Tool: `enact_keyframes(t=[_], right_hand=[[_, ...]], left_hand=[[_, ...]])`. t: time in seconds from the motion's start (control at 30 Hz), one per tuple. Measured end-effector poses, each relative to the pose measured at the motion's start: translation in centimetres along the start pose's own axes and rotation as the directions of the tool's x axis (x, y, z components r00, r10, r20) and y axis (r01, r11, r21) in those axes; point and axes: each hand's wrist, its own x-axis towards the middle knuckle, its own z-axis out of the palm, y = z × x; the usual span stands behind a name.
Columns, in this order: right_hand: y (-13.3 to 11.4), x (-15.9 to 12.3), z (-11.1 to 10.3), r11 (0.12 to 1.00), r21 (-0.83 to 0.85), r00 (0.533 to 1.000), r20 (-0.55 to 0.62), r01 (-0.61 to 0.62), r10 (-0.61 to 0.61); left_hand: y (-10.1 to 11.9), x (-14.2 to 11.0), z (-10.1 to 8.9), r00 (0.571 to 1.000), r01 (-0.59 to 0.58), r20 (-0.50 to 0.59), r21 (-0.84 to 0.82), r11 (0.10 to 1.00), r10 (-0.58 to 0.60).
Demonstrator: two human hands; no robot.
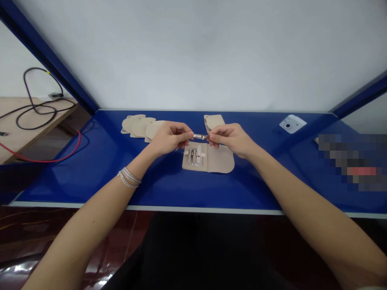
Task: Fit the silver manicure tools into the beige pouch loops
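Observation:
A small shiny nail clipper (199,137) is held level between my two hands. My left hand (169,137) pinches its left end with thumb and fingertips, and my right hand (231,139) pinches the right end. Just below lies an open beige manicure case (221,160), flat on the blue table. Its left half carries several metal grooming tools (194,156) in slots and straps; the right half is a bare rounded flap. My fingers cover part of the case's upper edge.
Several closed beige cases (139,127) overlap at the back left of the blue table (157,183). Another beige case (215,121) lies behind my right hand. A white device with a round lens (290,124) sits back right. A red cable (69,155) crosses the left edge.

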Motion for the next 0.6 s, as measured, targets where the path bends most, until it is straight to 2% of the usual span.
enact_keyframes(t=[0.6], right_hand=[[0.66, 0.14, -0.17, 0.996, -0.018, 0.996, 0.015, -0.087, 0.087]], left_hand=[[0.24, -0.09, 0.1, 1.0, -0.005, 0.016, 0.05, 0.999, 0.004]])
